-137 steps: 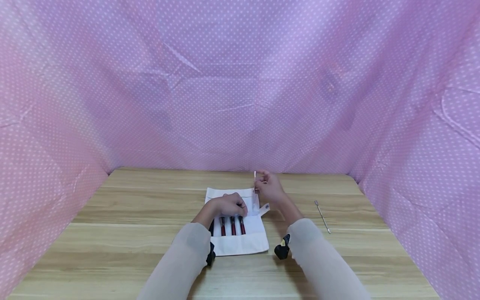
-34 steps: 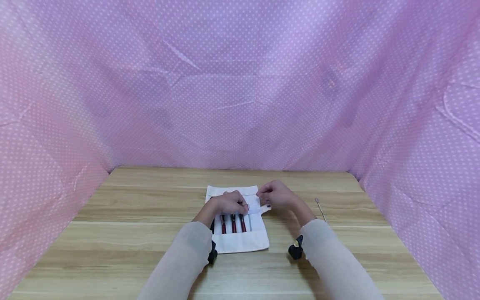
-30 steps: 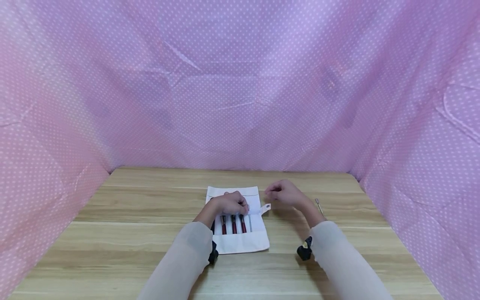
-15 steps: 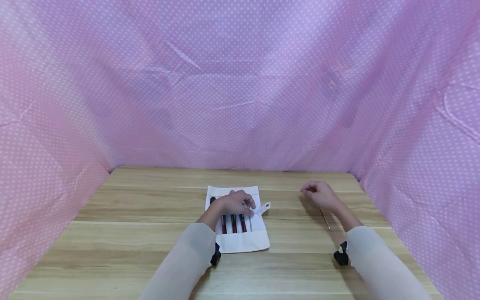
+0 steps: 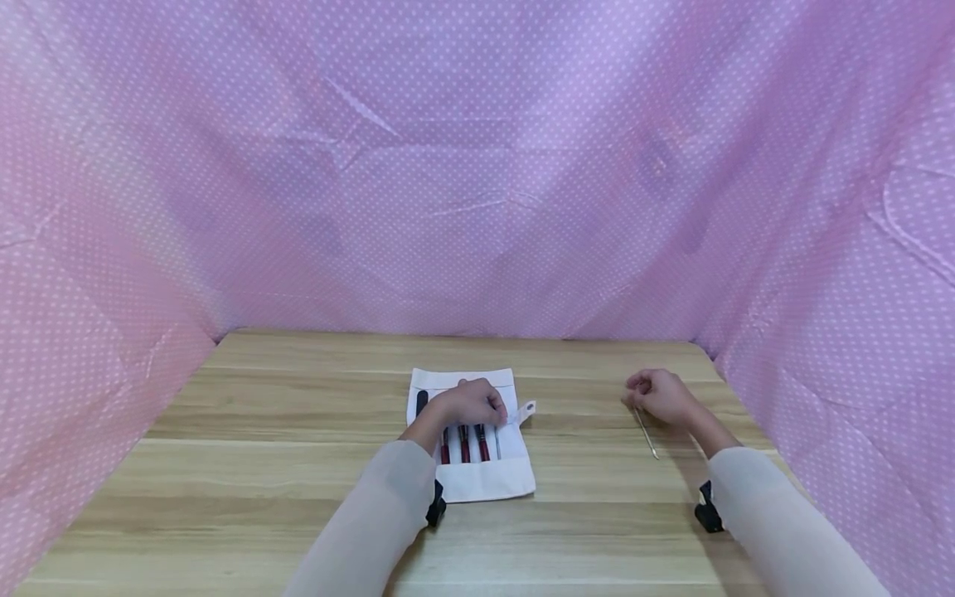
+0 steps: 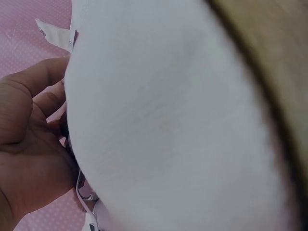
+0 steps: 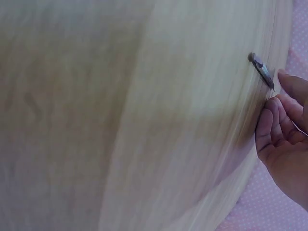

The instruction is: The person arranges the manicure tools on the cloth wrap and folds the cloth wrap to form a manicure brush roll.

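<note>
A white cloth brush roll lies unfolded on the table in the head view. Its pocket holds several dark-red-handled brushes, a thin metal rod at their right and a black-tipped item at the left. My left hand lies over the roll, fingers curled, pinching its cloth; in the left wrist view the white fabric hides the fingertips. Off to the right, my right hand is at the far end of a slim metal tool on the table, thumb and fingers slightly apart around that end.
A strap with a snap sticks out from the roll's right side. The wooden table spreads around it, and pink dotted cloth rises behind and at both sides.
My right hand first lowered a metal rod into the roll, let it go, then moved right to the other metal tool. My left hand shifted slightly right, its fingers loosening and curling again.
</note>
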The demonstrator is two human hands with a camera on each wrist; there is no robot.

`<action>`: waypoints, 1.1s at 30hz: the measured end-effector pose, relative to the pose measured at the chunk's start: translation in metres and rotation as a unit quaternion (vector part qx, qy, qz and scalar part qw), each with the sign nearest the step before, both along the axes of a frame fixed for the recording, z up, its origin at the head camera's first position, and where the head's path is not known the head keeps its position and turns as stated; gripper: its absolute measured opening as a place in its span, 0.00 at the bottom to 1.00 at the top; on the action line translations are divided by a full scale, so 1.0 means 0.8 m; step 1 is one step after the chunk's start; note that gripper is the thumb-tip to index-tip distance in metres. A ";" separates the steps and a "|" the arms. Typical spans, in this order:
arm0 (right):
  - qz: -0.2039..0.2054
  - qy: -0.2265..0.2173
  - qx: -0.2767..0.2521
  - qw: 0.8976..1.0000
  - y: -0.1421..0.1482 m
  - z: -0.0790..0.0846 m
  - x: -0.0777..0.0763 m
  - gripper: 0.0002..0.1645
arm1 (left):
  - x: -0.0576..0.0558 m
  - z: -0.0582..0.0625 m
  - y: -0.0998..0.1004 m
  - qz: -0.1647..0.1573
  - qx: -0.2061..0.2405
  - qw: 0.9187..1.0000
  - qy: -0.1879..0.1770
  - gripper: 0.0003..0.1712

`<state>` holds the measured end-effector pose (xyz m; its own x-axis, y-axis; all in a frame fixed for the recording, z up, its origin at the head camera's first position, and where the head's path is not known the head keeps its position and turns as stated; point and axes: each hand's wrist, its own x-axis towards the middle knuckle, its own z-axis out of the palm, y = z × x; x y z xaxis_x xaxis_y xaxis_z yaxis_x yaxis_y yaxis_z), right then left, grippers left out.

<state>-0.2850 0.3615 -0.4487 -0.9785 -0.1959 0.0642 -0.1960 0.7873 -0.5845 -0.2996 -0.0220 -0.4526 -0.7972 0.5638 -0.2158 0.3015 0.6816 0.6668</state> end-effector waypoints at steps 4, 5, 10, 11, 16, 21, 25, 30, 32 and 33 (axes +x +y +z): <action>0.002 -0.001 -0.001 1.000 0.000 -0.003 -0.003 0.14 | -0.002 -0.001 -0.001 0.000 0.002 1.000 -0.009 0.05; 0.001 -0.002 -0.001 1.000 0.000 -0.003 -0.003 0.13 | -0.003 -0.002 -0.001 0.001 0.003 1.000 -0.011 0.05; -0.001 -0.017 -0.001 1.000 -0.007 0.000 -0.003 0.07 | -0.002 0.000 -0.003 0.009 0.005 1.000 -0.021 0.05; -0.001 -0.023 -0.004 1.000 -0.008 0.000 -0.003 0.07 | -0.002 0.001 -0.003 0.011 0.005 1.000 -0.022 0.05; 0.004 -0.048 -0.035 0.998 -0.014 0.001 -0.001 0.07 | -0.002 0.002 -0.004 0.007 0.008 1.000 -0.025 0.06; 0.009 -0.073 -0.098 0.992 -0.015 0.003 0.000 0.10 | -0.002 0.002 -0.004 0.006 0.010 1.000 -0.027 0.06; 0.007 -0.085 -0.146 0.986 -0.018 0.005 -0.004 0.12 | -0.001 0.004 -0.004 0.006 0.009 1.000 -0.026 0.06; -0.020 -0.073 -0.165 0.983 -0.035 0.016 -0.009 0.15 | -0.001 0.004 -0.002 0.012 0.009 0.999 -0.035 0.06; -0.028 -0.075 -0.175 0.981 -0.047 0.025 -0.010 0.18 | -0.001 0.004 -0.002 0.017 0.007 0.999 -0.039 0.06; -0.028 -0.077 -0.184 0.979 -0.053 0.030 -0.011 0.19 | -0.001 0.003 -0.002 0.020 0.006 0.999 -0.041 0.06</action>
